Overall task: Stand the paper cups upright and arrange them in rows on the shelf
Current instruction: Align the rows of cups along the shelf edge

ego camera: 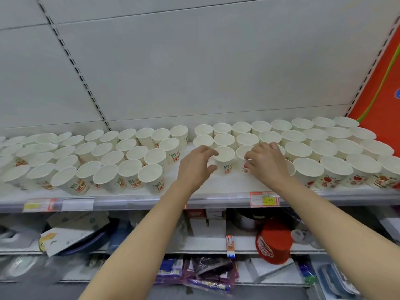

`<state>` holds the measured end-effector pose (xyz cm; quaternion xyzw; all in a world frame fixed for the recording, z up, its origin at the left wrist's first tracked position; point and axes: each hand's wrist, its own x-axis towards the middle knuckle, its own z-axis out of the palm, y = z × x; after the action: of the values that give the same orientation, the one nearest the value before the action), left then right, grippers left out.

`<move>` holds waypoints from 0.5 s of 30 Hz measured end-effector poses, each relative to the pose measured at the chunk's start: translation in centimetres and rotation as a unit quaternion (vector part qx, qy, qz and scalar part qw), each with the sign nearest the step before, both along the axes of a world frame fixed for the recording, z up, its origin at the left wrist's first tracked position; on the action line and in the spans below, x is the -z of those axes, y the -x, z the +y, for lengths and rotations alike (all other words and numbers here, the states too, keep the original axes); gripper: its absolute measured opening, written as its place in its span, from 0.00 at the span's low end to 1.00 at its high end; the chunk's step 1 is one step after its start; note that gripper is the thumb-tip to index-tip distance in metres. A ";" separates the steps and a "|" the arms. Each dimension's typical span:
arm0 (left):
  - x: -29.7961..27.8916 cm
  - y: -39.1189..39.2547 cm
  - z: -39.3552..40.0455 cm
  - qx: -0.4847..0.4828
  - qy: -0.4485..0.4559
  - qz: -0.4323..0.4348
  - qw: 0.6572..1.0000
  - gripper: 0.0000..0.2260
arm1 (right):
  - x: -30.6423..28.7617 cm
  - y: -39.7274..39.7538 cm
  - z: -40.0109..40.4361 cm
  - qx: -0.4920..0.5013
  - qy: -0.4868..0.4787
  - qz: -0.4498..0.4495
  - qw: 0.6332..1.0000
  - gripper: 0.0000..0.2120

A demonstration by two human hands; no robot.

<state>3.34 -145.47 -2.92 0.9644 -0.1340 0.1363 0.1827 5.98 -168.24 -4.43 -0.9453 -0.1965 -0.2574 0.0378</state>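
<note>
My left hand (195, 167) grips an upright white printed paper cup (225, 159) on the white metal shelf (216, 187). My right hand (265, 162) (fingers curled) holds the neighbouring white paper cup (243, 153).

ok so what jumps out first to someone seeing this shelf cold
A crowd of white paper cups stands upright across the shelf, packed in rows. At the middle gap, the left hand curls around one printed cup while the right hand grips its neighbour. An orange panel flares at far right.
</note>
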 end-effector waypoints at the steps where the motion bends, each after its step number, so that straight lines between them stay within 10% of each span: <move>1: 0.0 0.6 0.9 -0.020 -0.003 -0.014 1.000 0.14 | 0.2 -0.1 0.0 -0.008 -0.012 -0.016 1.000 0.05; 8: 0.4 6.3 11.2 -0.197 0.032 -0.094 0.975 0.10 | -0.5 0.4 3.1 -0.085 -0.103 -0.136 0.982 0.04; 15: 0.6 6.9 16.2 -0.102 -0.024 -0.010 0.994 0.05 | -1.0 0.8 13.1 -0.140 -0.157 0.021 0.977 0.04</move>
<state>-3.60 -129.28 -3.51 0.9757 -0.0404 0.1610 0.1428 5.16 -155.17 -3.44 -0.8958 -0.2831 -0.2577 0.2257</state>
